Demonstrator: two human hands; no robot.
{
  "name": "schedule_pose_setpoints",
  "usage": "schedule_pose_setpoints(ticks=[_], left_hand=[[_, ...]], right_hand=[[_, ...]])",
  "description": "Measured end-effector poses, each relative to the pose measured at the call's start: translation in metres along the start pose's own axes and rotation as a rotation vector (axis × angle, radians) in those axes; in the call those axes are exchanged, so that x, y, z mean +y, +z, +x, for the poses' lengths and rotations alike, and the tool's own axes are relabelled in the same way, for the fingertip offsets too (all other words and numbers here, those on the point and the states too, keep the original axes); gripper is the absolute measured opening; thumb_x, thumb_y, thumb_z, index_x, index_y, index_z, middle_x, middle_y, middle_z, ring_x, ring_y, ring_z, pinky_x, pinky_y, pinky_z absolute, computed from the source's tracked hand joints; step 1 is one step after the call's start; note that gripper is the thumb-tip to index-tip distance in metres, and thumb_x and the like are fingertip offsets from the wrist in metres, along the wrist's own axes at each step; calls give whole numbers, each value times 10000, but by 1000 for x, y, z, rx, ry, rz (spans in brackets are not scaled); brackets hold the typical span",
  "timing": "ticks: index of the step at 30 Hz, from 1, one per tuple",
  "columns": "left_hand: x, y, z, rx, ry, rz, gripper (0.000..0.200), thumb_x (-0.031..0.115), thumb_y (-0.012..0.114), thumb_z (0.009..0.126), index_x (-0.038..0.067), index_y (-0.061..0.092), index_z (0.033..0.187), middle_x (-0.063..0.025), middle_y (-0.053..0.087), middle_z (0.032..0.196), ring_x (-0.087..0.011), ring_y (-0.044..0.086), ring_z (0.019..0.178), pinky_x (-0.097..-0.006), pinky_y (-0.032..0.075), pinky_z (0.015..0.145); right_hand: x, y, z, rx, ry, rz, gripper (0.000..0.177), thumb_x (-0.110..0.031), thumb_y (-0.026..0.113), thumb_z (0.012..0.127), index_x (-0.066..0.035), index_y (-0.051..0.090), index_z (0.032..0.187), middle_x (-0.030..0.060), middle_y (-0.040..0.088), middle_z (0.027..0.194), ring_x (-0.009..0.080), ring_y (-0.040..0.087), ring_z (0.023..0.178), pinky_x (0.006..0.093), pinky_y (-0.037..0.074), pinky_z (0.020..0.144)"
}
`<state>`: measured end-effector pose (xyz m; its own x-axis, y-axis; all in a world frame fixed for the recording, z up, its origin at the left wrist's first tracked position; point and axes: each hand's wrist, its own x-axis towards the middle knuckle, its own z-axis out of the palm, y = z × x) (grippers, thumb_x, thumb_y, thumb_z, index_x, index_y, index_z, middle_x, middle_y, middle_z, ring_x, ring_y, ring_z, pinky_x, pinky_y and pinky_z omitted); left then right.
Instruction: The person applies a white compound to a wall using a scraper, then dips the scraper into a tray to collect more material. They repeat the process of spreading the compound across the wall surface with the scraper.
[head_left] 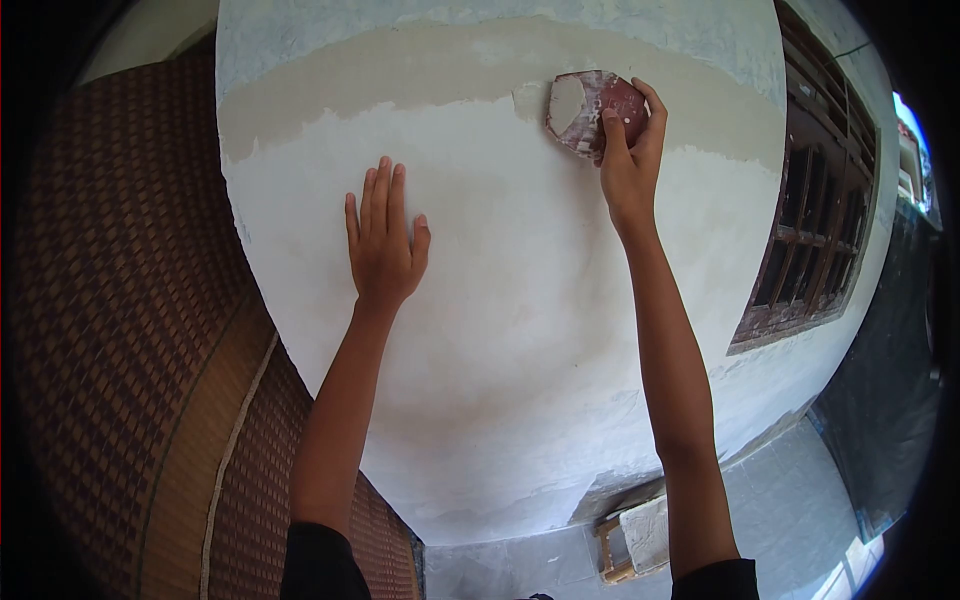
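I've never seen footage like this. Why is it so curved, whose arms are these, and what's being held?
No machine here: a person wears a camera on the head, and its wide lens bends the picture. The arms are that person's own. The left hand lies flat and open on the white wall. The right hand presses a reddish piece, seemingly sandpaper, against the wall where white meets grey. A woven panel is at the left, a barred window at the right.

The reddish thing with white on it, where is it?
In the head view the reddish thing sits high on the wall, right of centre, held by the right hand where white plaster meets the grey band.
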<state>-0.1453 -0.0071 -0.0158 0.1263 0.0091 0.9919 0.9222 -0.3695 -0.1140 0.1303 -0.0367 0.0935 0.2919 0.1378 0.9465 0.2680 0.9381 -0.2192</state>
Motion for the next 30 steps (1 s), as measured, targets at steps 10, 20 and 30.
schedule_pose_setpoints(ticks=[10, 20, 30], left_hand=[[-2, 0, 0, -3, 13, 3, 649, 172, 513, 973, 84, 324, 1588, -103, 321, 1650, -300, 272, 1539, -554, 160, 1245], [-1, 0, 0, 3, 13, -3, 641, 172, 518, 975, 77, 337, 1583, -110, 334, 1644, -302, 281, 1535, -553, 158, 1245], [1, 1, 0, 10, 15, 17, 647, 154, 524, 969, 75, 337, 1583, -116, 330, 1644, -310, 284, 1532, -560, 159, 1242]], right_hand=[[6, -3, 1, -35, 65, -93, 463, -97, 550, 1018, -74, 414, 1460, 168, 653, 1190, 228, 654, 1058, 359, 522, 931], [-5, 9, -6, -105, 123, -27, 459, -116, 563, 1015, -101, 425, 1452, 122, 673, 1054, 153, 641, 894, 322, 519, 831], [-10, 3, -13, 1, 176, 58, 444, -98, 558, 1019, -65, 413, 1436, 118, 656, 1050, 115, 600, 806, 294, 517, 737]])
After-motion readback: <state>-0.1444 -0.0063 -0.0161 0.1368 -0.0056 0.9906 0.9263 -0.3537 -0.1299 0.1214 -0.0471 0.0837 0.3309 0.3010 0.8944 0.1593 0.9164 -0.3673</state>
